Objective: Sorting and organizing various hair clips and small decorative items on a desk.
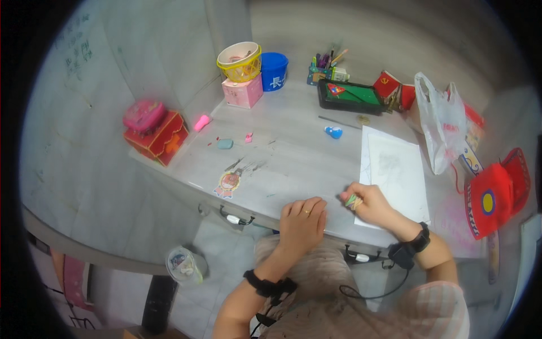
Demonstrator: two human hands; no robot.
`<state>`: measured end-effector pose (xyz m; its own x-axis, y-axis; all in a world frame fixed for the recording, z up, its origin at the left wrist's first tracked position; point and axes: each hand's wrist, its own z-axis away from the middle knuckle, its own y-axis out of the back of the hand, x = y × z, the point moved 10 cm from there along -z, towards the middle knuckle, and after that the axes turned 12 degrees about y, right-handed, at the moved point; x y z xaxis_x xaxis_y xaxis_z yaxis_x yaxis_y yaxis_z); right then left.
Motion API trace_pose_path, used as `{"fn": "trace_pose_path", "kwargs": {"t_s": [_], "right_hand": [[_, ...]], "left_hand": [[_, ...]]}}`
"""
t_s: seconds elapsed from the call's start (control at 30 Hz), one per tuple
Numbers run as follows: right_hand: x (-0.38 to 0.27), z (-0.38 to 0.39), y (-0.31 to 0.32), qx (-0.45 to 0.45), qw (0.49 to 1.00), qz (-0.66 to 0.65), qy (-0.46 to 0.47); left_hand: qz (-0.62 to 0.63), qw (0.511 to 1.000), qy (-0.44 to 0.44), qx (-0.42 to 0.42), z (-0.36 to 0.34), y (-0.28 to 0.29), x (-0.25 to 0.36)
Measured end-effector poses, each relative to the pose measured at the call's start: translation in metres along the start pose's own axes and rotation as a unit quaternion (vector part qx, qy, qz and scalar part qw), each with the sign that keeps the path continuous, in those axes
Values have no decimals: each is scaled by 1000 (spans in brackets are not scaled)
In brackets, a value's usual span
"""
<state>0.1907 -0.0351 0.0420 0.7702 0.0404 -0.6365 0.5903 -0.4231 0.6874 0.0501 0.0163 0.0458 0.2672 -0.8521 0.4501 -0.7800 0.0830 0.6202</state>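
My left hand lies flat on the front edge of the desk, palm down, holding nothing; a ring is on one finger. To its right, my right hand is closed around a small green-and-white striped thing, mostly hidden by the fingers, so its kind does not show. That hand rests by the left edge of a white sheet of paper with a grey smudged patch. Farther back lies a small blue-and-white object. A round sticker with ribbons is on the desktop left of my hands.
At the back stand a yellow-and-white basket on a pink box, a blue bucket, a pen holder and a toy billiard table. A plastic bag and red pouch are right; a red box left.
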Motion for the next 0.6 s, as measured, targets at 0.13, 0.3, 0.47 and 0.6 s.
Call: {"fn": "trace_pose_path", "kwargs": {"t_s": [0.13,0.3,0.47,0.6], "right_hand": [[20,-1,-9,-16,997,-69,-39],[23,0,-15,-47,996,-70,-33],[15,-3,-8,-23,997,-73,20],[23,-4,-12,-34,997,-68,-1]], "left_hand": [[46,991,4,-123,-10,1,-7],[1,996,0,-88,-69,43,-72],[-83,988,129,3,-90,71,-184],[-189,968,160,-41,-88,53,-213]]}}
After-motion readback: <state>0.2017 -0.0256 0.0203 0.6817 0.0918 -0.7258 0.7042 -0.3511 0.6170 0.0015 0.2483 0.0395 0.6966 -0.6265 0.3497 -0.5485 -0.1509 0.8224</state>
